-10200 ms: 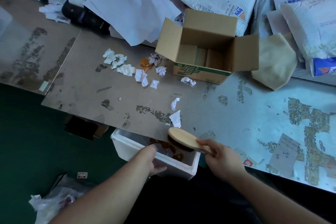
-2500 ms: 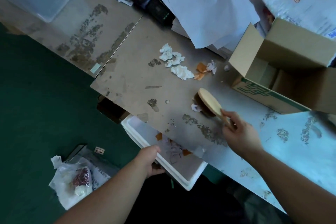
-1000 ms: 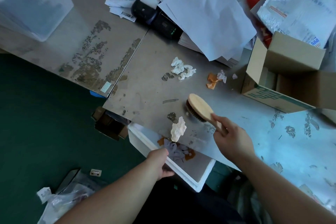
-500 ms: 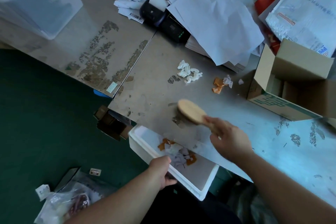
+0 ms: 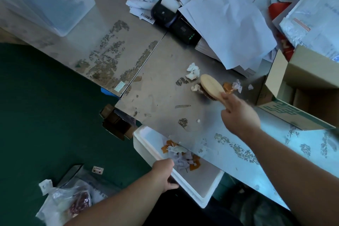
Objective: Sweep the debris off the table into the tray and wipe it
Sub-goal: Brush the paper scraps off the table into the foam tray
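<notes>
Right hand curled round the brush handle, bristles down on the table, head just past the fingertips. Left hand grips the near rim of the tray; the fingers are hidden under it. The tray is held under the table edge, between the hands and below the right wrist.

Progress: partway, I'd say. There's a heap of orange and white scraps already in the tray, right beside the left hand. Left on the table:
- white wads just beyond the brush tip, plus one small piece at the bristles
- orange-white bits beside the right fingers
- one crumb between right hand and tray

Probably two or three more strokes. The wipe looks not yet started: the table is blotchy and no cloth is in view.

Writing:
- box, right of the right hand: green line print, no readable word
- barcode slip, far beyond the right hand: digits illegible
- tag on the floor left of the left hand: dark lettering, too blurred
- mailer: red stripes, text unreadable
</notes>
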The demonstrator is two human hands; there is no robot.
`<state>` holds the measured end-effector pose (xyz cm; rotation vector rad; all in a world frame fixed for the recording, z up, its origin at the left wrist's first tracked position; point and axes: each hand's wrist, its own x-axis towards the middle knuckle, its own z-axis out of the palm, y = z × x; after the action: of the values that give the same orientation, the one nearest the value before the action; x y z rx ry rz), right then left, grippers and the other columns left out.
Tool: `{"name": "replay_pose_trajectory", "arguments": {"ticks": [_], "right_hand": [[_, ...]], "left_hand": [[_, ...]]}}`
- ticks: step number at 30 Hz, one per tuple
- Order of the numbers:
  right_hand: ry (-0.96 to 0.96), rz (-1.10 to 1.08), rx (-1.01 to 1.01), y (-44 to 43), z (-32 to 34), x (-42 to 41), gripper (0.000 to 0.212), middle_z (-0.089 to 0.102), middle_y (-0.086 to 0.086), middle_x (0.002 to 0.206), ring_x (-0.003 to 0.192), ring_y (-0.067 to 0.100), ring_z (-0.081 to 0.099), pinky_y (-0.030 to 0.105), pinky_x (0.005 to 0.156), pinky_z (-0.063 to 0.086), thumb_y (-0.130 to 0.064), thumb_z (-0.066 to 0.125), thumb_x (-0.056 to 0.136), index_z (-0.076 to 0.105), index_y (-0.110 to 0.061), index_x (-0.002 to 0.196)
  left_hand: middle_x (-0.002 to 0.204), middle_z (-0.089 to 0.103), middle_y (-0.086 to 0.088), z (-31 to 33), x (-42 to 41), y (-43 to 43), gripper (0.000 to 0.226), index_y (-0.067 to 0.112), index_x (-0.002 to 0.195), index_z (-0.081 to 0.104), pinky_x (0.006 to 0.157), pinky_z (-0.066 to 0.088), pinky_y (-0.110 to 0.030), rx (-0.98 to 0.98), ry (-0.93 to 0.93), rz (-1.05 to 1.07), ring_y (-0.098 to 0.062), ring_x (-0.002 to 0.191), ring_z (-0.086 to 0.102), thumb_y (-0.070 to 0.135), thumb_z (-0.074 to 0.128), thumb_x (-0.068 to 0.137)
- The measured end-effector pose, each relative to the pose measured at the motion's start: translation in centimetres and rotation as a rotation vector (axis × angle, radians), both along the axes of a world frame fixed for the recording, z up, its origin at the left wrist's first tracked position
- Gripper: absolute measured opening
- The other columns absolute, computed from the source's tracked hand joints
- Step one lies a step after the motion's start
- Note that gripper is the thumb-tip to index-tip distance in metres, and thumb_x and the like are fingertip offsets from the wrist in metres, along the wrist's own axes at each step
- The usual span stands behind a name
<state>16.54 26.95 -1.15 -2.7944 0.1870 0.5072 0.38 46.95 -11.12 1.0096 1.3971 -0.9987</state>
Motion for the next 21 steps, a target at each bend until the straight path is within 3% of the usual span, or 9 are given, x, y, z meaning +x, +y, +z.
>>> {"name": "replay_pose_trajectory", "arguments": {"ticks": [3,6,8,11,15,21], "right_hand": [[0.004,-0.014,0.040,-0.2,0.2,-4.2,0.053,0.057,-0.007,0.104,0.072,0.016,0.056,0.025,0.053,0.043,-0.019,0.053,0.089,0.050,-0.042,0.137],[0.013,0.020,0.065,-0.8,0.0,-8.6,0.051,0.062,-0.011,0.109,0.072,0.015,0.055,0.026,0.055,0.045,-0.020,0.057,0.089,0.052,-0.044,0.135],[0.035,0.041,0.049,-1.3,0.0,-11.1,0.053,0.065,-0.013,0.109,0.072,0.015,0.056,0.031,0.059,0.051,-0.022,0.058,0.087,0.051,-0.050,0.132],[0.073,0.071,0.033,-1.7,0.2,-14.0,0.057,0.065,-0.017,0.106,0.073,0.014,0.058,0.031,0.059,0.049,-0.023,0.060,0.084,0.052,-0.056,0.130],[0.089,0.075,0.035,-2.3,0.3,-15.9,0.063,0.068,-0.020,0.102,0.078,0.017,0.066,0.033,0.059,0.053,-0.019,0.066,0.075,0.057,-0.058,0.124],[0.074,0.161,0.042,-3.4,0.1,-16.9,0.066,0.064,-0.021,0.082,0.064,0.011,0.063,0.022,0.048,0.039,-0.024,0.060,0.067,0.056,-0.057,0.124]], "left_hand": [[0.112,0.066,-0.021,-0.3,-0.2,-0.2,0.026,0.003,0.121,0.058,0.077,0.063,-0.054,-0.012,-0.070,-0.010,-0.039,0.095,0.070,0.014,0.057,0.097],[0.117,0.063,-0.022,-0.4,0.0,-0.3,0.030,0.003,0.125,0.057,0.079,0.063,-0.055,-0.008,-0.051,-0.015,-0.041,0.101,0.067,0.014,0.058,0.097],[0.128,0.055,-0.021,-0.1,0.2,-0.3,0.038,0.004,0.130,0.052,0.069,0.064,-0.054,0.011,0.002,-0.006,-0.043,0.117,0.058,0.016,0.060,0.094],[0.133,0.051,-0.019,0.0,0.2,-0.5,0.038,0.007,0.131,0.051,0.044,0.060,-0.044,0.028,-0.014,-0.014,-0.043,0.123,0.054,0.019,0.057,0.095],[0.137,0.050,-0.020,-0.4,0.1,-0.7,0.040,0.008,0.134,0.051,0.041,0.058,-0.042,0.025,-0.025,-0.027,-0.043,0.125,0.052,0.021,0.055,0.097],[0.124,0.051,-0.017,0.5,0.3,-0.9,0.035,0.008,0.130,0.051,0.056,0.058,-0.047,0.011,-0.045,-0.030,-0.041,0.122,0.054,0.020,0.055,0.098]]}}
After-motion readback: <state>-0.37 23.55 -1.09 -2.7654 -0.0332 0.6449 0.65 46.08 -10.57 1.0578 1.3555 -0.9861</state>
